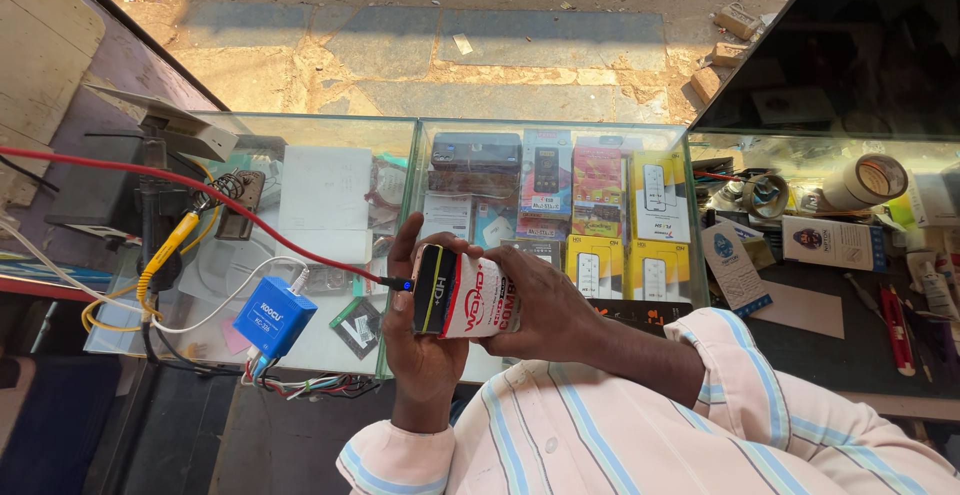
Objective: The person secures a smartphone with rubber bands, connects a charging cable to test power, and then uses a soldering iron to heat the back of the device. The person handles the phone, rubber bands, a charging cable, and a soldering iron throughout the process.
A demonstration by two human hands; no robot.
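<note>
Both my hands hold a small white and red box-shaped device (478, 302) with a black end, above a glass counter (400, 125). My left hand (418, 350) cradles it from below and behind, thumb up along the black end. My right hand (548, 305) wraps it from the right side. A red cable (250, 217) runs in from the far left, and its black plug (400, 283), showing a small blue light, meets the device's black end. Striped pink sleeves cover both forearms.
On the glass at the left sit a blue box with loose wires (273, 317), a yellow-handled probe (170, 243) and white cables. Boxed phone accessories (600, 215) lie under the glass. Tape rolls (868, 180), cards and red-handled tools (897, 325) crowd the dark bench at the right.
</note>
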